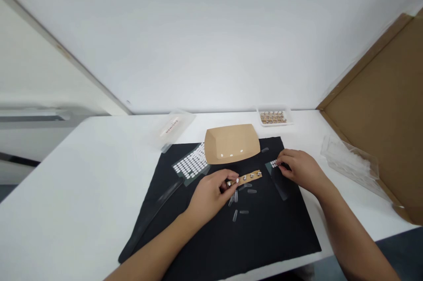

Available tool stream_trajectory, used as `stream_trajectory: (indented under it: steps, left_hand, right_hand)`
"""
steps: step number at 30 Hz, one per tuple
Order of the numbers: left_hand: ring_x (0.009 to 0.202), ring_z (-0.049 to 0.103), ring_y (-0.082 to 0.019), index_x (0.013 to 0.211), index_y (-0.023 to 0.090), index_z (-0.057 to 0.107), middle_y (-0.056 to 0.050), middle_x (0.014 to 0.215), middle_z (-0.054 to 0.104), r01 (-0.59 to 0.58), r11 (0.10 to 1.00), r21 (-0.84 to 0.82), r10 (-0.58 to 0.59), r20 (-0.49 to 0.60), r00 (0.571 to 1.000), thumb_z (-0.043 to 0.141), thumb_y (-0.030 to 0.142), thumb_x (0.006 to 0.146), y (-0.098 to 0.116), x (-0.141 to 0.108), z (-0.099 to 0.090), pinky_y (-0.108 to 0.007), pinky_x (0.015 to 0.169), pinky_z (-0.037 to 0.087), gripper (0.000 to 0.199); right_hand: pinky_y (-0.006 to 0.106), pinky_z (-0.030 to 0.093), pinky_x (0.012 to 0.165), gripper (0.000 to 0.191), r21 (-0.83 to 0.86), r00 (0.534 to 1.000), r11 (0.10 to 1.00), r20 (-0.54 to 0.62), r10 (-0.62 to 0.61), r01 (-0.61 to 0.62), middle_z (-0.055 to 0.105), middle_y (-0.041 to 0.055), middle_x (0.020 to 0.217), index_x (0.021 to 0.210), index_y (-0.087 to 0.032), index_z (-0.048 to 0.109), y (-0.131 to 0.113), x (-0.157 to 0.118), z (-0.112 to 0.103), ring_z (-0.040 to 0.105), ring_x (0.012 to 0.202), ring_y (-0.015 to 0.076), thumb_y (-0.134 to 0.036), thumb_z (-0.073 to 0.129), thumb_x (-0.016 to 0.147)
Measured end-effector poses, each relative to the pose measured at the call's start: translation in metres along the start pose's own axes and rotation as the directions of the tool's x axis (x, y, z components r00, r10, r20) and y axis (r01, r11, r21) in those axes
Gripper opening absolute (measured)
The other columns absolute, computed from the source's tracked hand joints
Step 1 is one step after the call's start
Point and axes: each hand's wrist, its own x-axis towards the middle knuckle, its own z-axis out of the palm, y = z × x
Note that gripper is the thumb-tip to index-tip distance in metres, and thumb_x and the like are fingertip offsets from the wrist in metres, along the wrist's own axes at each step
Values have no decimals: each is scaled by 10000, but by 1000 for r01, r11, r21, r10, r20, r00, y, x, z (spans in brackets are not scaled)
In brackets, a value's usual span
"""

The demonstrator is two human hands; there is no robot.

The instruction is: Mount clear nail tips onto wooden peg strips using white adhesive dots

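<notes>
My left hand (211,190) pinches the left end of a narrow wooden strip (246,178) that carries several small metal pegs, with white ovals at its left end. On the right, the fingers of my right hand (292,166) are closed at a small sheet of white ovals (273,164); whether an oval is between the fingertips is too small to tell. Several clear nail-shaped tips (243,212) lie on the black cloth (264,237) below the strip. A larger sheet of white ovals (191,163) lies beyond my left hand.
A brown paper tray (233,142) with a few white ovals stands at the cloth's back edge. Behind it is a clear box (273,117) of pegged strips. A translucent case (175,129) lies back left, clear plastic containers (353,160) at right beside a cardboard panel (380,109).
</notes>
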Motion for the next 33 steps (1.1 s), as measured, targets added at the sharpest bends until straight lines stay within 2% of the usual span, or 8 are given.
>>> stream_trajectory:
  steps: [5, 11, 20, 33]
  left_hand:
    - [595, 632, -95, 1041, 230, 758, 35, 835, 769, 1, 1000, 2, -1, -4, 1000, 730, 210, 932, 1, 1, 0, -189, 580, 494, 114]
    - [567, 598, -89, 1050, 231, 764, 47, 768, 738, 2, 1000, 9, -2, -8, 1000, 737, 198, 929, 0, 0, 0, -183, 582, 492, 128]
    - [568, 599, -88, 1047, 226, 761, 40, 791, 746, -14, 1000, 0, 14, -9, 1000, 739, 191, 930, 1, 0, 0, -183, 584, 494, 123]
    - [572, 615, -98, 1059, 230, 763, 38, 778, 745, -12, 1000, 19, 12, 3, 1000, 734, 207, 931, -1, 0, 0, -192, 600, 516, 133]
  right_hand:
    - [335, 504, 819, 137, -22, 1000, 1000, -10, 11, -11, 784, 35, 1050, 946, -217, 765, -1, 3, -1, 739, 932, 216, -145, 649, 964]
    - [324, 462, 801, 111, -52, 1000, 999, 6, -16, 16, 782, 29, 1065, 976, -222, 772, 0, 1, -1, 730, 923, 206, -167, 676, 979]
    - [346, 310, 707, 208, -277, 1000, 961, 23, -1, 7, 723, 28, 889, 864, -200, 724, -14, 2, 1, 646, 770, 181, -180, 610, 1037]
    - [354, 269, 706, 194, -288, 998, 957, -41, -40, 27, 672, 25, 851, 846, -187, 701, -17, 4, 8, 576, 726, 171, -165, 604, 1013]
